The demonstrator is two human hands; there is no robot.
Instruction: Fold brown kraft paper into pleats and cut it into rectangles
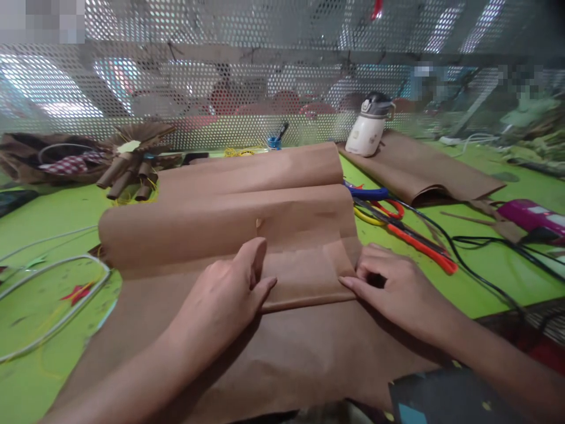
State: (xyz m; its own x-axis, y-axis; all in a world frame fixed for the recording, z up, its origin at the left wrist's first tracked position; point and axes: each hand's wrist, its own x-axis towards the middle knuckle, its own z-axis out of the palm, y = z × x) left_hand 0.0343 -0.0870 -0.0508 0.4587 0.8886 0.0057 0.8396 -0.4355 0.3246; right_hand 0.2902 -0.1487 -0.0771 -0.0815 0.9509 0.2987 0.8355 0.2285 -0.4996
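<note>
A large sheet of brown kraft paper (282,365) lies across the work surface in front of me, curling over in wide rolls at its far side. On it rests a smaller folded piece of brown paper (304,274) with a straight near edge. My left hand (225,282) is closed at the left of this piece, thumb pressing near its edge. At the right end, my right hand (392,277) pinches the folded paper between thumb and curled fingers. Whether the piece is separate from the big sheet I cannot tell.
Scissors with orange handles (421,247) and a blue-handled tool (371,193) lie right of the paper. Behind stands a white bottle (365,132) beside more brown paper (432,168). Rolled paper tubes (126,176) lie back left; a white cable (53,327) loops at left.
</note>
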